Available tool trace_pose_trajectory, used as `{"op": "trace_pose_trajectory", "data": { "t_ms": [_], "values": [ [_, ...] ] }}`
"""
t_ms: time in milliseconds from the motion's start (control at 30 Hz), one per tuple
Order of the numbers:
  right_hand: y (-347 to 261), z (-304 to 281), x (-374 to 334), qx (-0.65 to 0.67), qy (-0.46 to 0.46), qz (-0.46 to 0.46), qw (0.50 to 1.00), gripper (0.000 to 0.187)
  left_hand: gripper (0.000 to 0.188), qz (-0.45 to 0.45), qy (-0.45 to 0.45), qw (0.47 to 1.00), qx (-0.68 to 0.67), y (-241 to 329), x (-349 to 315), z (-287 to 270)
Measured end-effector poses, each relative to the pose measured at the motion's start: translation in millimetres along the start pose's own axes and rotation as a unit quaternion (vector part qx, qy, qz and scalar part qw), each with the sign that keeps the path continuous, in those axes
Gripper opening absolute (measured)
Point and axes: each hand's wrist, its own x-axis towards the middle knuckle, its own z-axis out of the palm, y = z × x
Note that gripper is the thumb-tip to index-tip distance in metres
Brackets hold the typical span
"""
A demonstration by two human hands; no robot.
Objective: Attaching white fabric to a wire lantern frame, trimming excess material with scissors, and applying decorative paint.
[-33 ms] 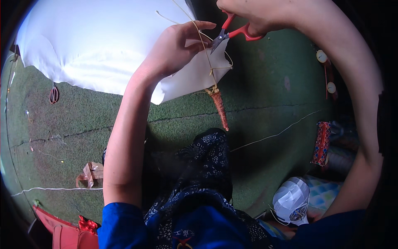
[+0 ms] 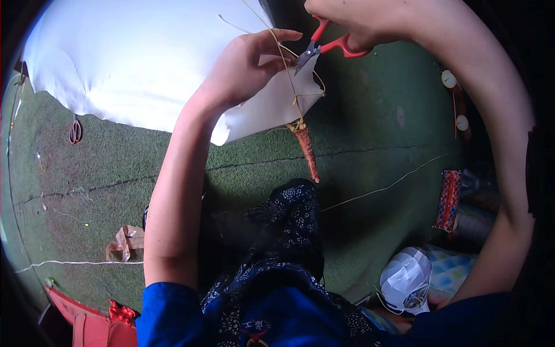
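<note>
A large white sheet [image 2: 144, 75], paper or thin cloth, spreads over the upper left with an uneven edge. My left hand [image 2: 243, 66] lies over its right part, thumb and fingers pinching the sheet near the edge while the forefinger points out. Red-handled scissors [image 2: 312, 51] are gripped in my right hand [image 2: 361, 23]. Their parted blades meet the sheet's edge beside my left fingertips. Thin tan strips [image 2: 287, 74] cross there, bent and tied, and run down to a tapering handle [image 2: 306, 151] wrapped in reddish-brown cord.
Green turf-like matting [image 2: 370, 115] covers the floor. A second pair of scissors [image 2: 75, 132] lies below the sheet at left. At lower right sits a white faceted ball-like object [image 2: 406, 277] near a patterned red box [image 2: 448, 200]. A red case [image 2: 92, 327] stands lower left.
</note>
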Motion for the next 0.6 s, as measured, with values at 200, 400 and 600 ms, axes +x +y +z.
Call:
{"op": "trace_pose_trajectory", "data": {
  "t_ms": [200,400,600],
  "values": [
    [-1.8,-7.1,7.4,-0.024,-0.026,-0.006,0.999,0.022,0.040,0.008,0.008,1.000,-0.009,-3.8,0.1,0.2],
    [-1.0,-5.7,21.2,-0.039,-0.041,-0.003,0.998,0.022,0.036,0.022,0.006,1.000,0.006,2.3,-0.8,0.0],
    [-1.7,-15.8,21.9,-0.016,-0.053,0.008,0.998,0.024,0.034,-0.010,-0.008,1.000,0.021,7.0,0.1,-1.7]
  ]
}}
